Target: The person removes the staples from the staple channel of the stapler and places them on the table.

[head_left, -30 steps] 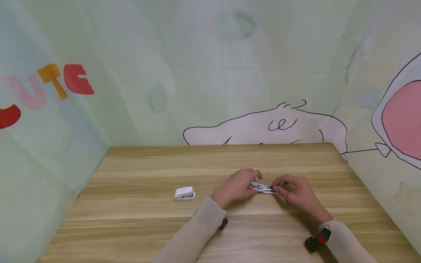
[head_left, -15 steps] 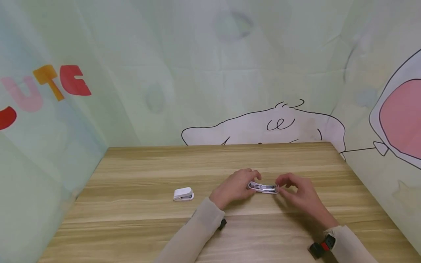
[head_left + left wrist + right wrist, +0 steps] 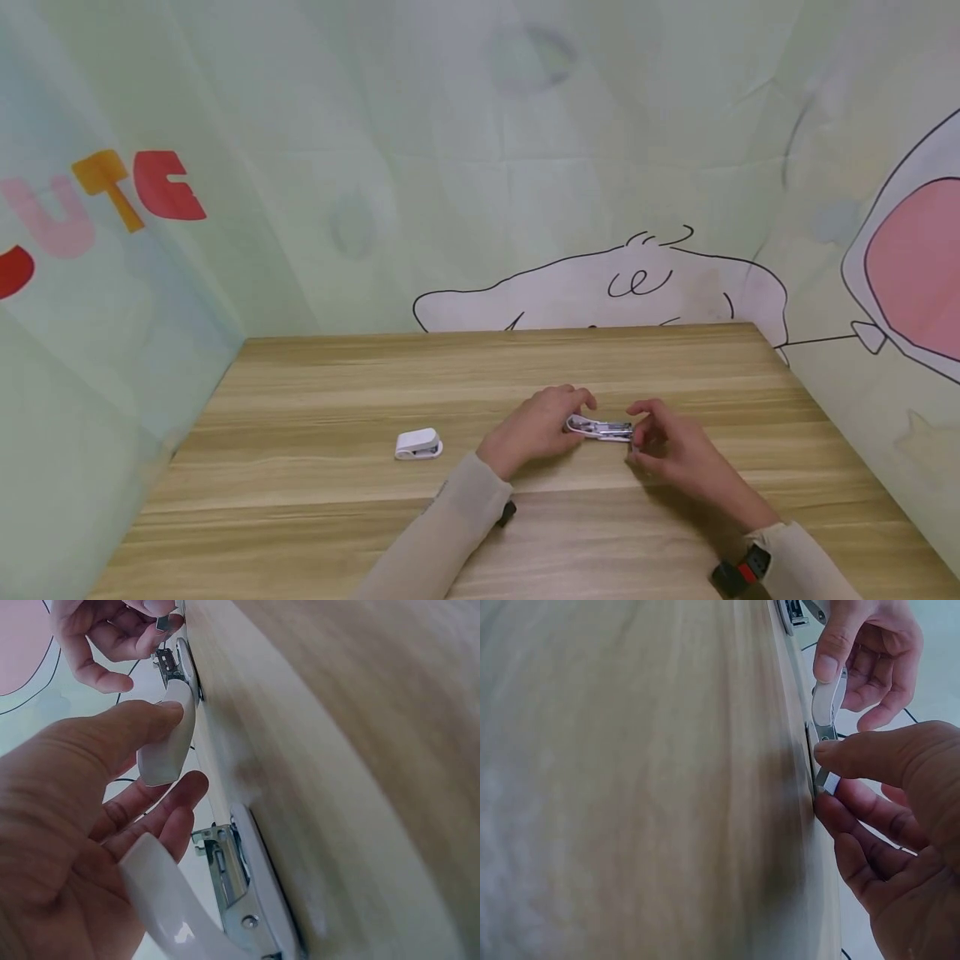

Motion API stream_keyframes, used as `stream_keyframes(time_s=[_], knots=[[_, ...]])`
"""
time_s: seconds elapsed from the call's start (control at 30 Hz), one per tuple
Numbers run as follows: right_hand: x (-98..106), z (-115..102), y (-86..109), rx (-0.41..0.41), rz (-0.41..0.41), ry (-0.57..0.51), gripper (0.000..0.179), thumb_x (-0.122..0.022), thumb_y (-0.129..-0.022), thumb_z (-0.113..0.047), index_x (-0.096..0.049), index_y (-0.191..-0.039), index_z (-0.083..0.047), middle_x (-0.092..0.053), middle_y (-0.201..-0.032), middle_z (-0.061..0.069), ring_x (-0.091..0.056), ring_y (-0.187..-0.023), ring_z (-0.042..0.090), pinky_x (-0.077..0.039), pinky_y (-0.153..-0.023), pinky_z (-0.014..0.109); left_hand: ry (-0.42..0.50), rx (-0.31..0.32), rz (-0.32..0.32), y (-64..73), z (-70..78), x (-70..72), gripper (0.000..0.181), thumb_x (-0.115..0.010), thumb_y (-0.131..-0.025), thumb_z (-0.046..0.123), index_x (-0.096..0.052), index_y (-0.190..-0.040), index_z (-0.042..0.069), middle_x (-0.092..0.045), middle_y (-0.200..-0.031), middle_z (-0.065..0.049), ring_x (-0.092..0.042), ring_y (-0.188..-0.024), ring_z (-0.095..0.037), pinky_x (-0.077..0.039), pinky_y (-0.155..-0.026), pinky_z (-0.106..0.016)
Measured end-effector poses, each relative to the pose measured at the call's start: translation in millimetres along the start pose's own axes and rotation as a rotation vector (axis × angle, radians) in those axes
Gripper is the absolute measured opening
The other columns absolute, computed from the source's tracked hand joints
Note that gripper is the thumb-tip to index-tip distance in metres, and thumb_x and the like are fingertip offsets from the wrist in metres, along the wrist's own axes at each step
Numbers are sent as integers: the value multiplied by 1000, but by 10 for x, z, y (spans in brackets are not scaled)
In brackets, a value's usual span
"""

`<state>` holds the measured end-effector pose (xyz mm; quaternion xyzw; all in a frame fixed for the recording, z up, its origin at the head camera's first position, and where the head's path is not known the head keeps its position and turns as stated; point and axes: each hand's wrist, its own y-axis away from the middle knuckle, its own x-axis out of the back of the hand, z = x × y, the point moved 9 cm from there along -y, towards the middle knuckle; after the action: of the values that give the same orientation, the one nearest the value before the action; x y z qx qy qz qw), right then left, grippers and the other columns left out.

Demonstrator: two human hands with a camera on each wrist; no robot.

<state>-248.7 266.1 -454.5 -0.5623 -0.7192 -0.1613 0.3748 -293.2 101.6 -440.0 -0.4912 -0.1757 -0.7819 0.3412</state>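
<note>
Near the middle of the table, my left hand (image 3: 536, 422) holds a small white stapler (image 3: 600, 429) by its raised cover end, the thumb pressing the white cover (image 3: 169, 742). The stapler lies opened up, its metal staple channel showing. At its right end is my right hand (image 3: 678, 446), which pinches a short silver strip (image 3: 829, 782), apparently staples, between thumb and fingers. In the left wrist view that metal piece (image 3: 162, 623) shows at the fingertips, close to the stapler's end. Whether it touches the channel is hard to tell.
A second white stapler (image 3: 418, 444) stands on the wooden table (image 3: 337, 392) left of my left hand, its top cover raised. Printed cloth walls (image 3: 450, 192) rise behind the table and along both sides.
My right hand has drawn slightly right and toward me from the stapler's end, and its fingers have turned. My left hand and the held stapler have stayed nearly still.
</note>
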Motion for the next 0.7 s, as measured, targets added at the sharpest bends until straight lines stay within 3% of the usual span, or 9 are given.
stream_keyframes(time_s=[0.7], knots=[[-7, -4, -4, 29, 13, 59, 62, -91, -82, -3, -56, -133, -8, -70, -92, -7, -64, -83, 1, -55, -75, 22, 10, -16, 4, -8, -10, -13, 39, -80, -97, 17, -67, -135, 16, -69, -105, 2, -58, -91, -9, -51, -85, -22]])
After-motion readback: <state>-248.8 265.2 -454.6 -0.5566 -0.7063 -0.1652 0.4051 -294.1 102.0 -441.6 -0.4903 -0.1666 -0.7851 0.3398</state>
